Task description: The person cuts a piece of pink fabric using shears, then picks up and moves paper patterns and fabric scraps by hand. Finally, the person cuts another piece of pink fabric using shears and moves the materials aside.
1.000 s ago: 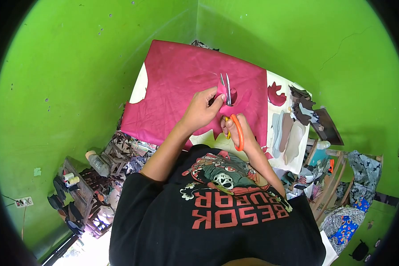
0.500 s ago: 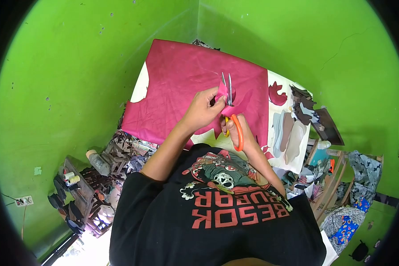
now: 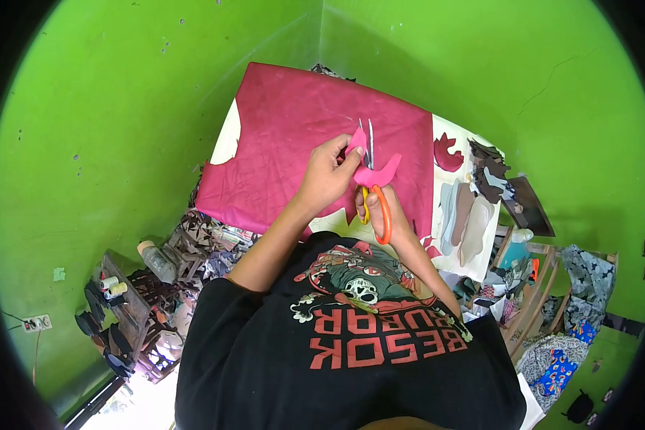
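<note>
A large magenta sheet of fabric (image 3: 294, 136) lies spread over a white table (image 3: 226, 140). My left hand (image 3: 328, 175) pinches a small magenta cut piece (image 3: 371, 172) and lifts it off the sheet. My right hand (image 3: 387, 215) grips orange-handled scissors (image 3: 376, 204), whose metal blades point away from me and stand slightly apart beside the lifted piece.
Another magenta cut-out (image 3: 446, 152) and grey and dark cut shapes (image 3: 473, 201) lie on the table's right side. A low shelf with thread spools (image 3: 115, 288) and a bottle (image 3: 158, 261) stands at the left. Patterned fabrics (image 3: 566, 337) pile up at the right. Green walls enclose the corner.
My left hand has raised the small magenta piece higher off the sheet. The scissors have shifted slightly with it.
</note>
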### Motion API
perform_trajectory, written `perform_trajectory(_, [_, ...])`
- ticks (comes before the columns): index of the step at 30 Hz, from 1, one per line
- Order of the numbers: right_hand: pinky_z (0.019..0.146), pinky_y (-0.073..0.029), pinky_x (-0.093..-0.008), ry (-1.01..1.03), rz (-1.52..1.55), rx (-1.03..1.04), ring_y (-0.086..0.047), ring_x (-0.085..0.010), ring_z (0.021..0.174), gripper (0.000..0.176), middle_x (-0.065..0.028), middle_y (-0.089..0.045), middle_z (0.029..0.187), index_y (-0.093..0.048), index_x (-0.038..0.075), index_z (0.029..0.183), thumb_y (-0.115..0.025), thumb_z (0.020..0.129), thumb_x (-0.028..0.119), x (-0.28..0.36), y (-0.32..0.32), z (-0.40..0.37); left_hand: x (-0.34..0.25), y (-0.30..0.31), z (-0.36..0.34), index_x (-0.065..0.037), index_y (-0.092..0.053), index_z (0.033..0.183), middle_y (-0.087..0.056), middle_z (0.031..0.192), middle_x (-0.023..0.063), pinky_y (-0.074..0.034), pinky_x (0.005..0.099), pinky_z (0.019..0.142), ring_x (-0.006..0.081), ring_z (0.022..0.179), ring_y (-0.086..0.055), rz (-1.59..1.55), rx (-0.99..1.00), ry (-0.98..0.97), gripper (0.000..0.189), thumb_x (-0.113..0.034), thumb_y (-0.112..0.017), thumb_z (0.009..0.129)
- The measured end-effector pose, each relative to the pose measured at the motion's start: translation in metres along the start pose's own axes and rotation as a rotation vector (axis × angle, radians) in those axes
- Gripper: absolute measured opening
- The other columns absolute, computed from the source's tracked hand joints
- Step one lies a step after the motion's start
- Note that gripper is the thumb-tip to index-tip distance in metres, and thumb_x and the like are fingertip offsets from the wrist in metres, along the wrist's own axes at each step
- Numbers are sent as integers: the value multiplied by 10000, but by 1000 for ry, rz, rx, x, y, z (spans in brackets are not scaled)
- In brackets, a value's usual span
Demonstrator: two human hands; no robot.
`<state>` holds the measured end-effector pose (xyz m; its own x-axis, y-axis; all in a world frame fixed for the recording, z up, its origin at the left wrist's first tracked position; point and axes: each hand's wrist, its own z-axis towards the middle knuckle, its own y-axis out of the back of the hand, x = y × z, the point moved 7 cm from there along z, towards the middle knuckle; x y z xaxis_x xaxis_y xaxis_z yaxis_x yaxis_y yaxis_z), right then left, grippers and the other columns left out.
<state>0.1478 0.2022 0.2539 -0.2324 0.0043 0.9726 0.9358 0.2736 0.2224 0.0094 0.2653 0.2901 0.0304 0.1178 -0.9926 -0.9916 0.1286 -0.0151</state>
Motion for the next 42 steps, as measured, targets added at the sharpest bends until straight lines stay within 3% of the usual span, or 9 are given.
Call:
perform_trajectory(12, [512,-440,-334,2,-121,-103,-543,-156,552,853,-23,-521,612,-565,0,845,-552,806,852,12,8,-1,-2,-1,4,1,-656,993,-562,784,-30,-419,258,674,50,756,-471,163,154,68,199,-154,-538,1033])
perform_trajectory(15, [512,-431,-340,-39,-102,55,-528,-158,558,856,-19,-518,627,-557,-7,893,-560,810,845,-12,4,1,0,-2,3,-4,-671,1028,-561,790,-40,-421,256,679,46,761,-467,157,190,109,237,-189,-526,1056])
perform_trajectory(18, [508,-419,-342,-16,-5,-11,-507,-142,558,837,-6,-498,611,-551,4,870,-565,814,839,-5,5,1,4,-1,4,-8,-678,1027,-564,794,-52,-423,254,680,42,762,-470,117,196,120,245,-202,-532,1059])
perform_trajectory(20, [470,-392,-279,-15,103,32,-467,-96,532,722,-8,-452,599,-482,60,704,-572,888,752,4,2,1,-1,0,3,-10,-682,1024,-559,793,-59,-425,250,682,41,757,-471,50,198,98,244,-200,-534,1060])
perform_trajectory(24, [462,-390,-274,-35,23,8,-456,-93,522,657,2,-449,599,-479,66,726,-596,918,683,-16,7,2,5,0,3,-8,-681,986,-567,775,-56,-427,252,678,41,741,-475,-27,188,94,232,-189,-551,1052])
perform_trajectory(26, [542,-446,-307,-181,-68,5,-545,-120,622,878,-18,-512,653,-522,19,832,-609,723,885,-30,11,0,17,3,4,-5,-678,941,-591,773,-52,-428,254,670,37,733,-486,14,206,123,222,-171,-570,1041])
perform_trajectory(33, [587,-500,-339,-126,-90,33,-589,-150,638,920,-53,-561,675,-531,-20,873,-642,698,877,1,17,-3,4,5,0,-7,-670,907,-607,774,-56,-425,254,657,34,727,-493,100,284,145,198,-143,-587,1025])
perform_trajectory(36, [590,-512,-342,-195,-94,49,-610,-161,644,922,-69,-580,676,-529,-20,857,-639,695,881,-11,18,-2,2,5,2,9,-650,841,-519,649,-22,-363,313,556,67,631,-421,64,252,67,224,-158,-615,985])
perform_trajectory(42, [550,-497,-319,-242,-93,75,-575,-131,622,894,-39,-542,658,-503,1,828,-628,704,878,-18,18,-2,3,6,-1,-8,-670,916,-623,813,-60,-432,241,698,26,772,-508,22,339,172,192,-144,-591,1025])
